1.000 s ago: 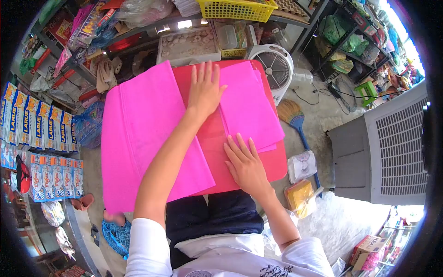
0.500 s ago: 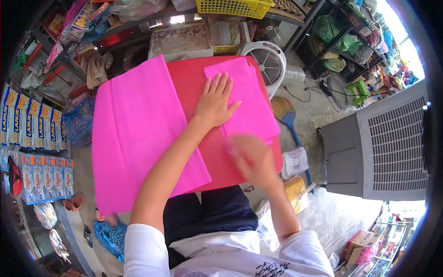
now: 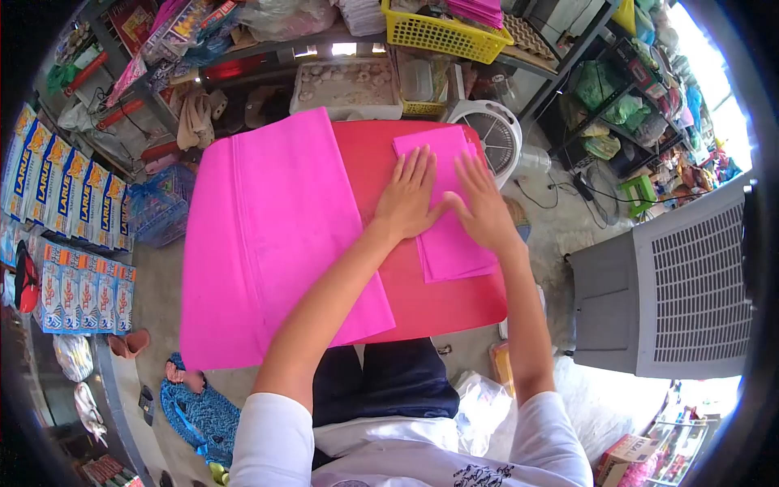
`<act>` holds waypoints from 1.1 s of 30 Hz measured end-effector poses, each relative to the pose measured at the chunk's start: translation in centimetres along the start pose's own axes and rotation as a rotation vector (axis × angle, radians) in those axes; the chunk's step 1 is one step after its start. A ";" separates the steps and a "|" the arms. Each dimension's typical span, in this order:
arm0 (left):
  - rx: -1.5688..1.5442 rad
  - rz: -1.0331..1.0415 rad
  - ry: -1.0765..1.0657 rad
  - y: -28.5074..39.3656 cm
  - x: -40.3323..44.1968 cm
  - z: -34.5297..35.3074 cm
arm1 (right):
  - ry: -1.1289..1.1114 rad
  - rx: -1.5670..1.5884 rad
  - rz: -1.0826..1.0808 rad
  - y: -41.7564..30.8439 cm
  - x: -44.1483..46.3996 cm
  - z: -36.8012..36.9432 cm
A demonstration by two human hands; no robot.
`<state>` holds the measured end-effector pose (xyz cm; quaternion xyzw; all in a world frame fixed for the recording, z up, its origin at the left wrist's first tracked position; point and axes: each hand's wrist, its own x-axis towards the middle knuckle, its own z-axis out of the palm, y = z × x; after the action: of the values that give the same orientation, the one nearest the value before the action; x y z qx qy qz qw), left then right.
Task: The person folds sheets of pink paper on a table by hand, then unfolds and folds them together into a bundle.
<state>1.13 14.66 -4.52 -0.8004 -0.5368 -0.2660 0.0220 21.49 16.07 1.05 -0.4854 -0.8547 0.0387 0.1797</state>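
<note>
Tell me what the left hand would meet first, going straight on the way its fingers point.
The left hand looks free across the folded pink sheet and red table; past the far edge, probably the small yellow basket, though relative height is unclear.

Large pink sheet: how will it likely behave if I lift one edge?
Probably floppy: the sheet looks thin and seems to sag past the near edge of the red table. Likely light for its size, being thin. It may bend along its lengthwise crease.
</note>
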 end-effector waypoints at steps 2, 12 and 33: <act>-0.003 -0.013 -0.009 -0.3 0.1 0.2 | -0.138 -0.089 0.057 1.8 2.3 1.8; -0.135 -0.059 0.035 -0.2 0.3 -1.2 | 0.328 0.438 0.082 -10.6 -6.6 -0.9; -0.796 -1.223 0.243 4.3 -31.5 -23.6 | 0.468 0.448 0.268 -10.5 -8.8 2.5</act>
<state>-13.49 -21.40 2.61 -0.2707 -0.7434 -0.4923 -0.3628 16.13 3.44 -1.12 -0.5374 -0.6895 0.1362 0.4660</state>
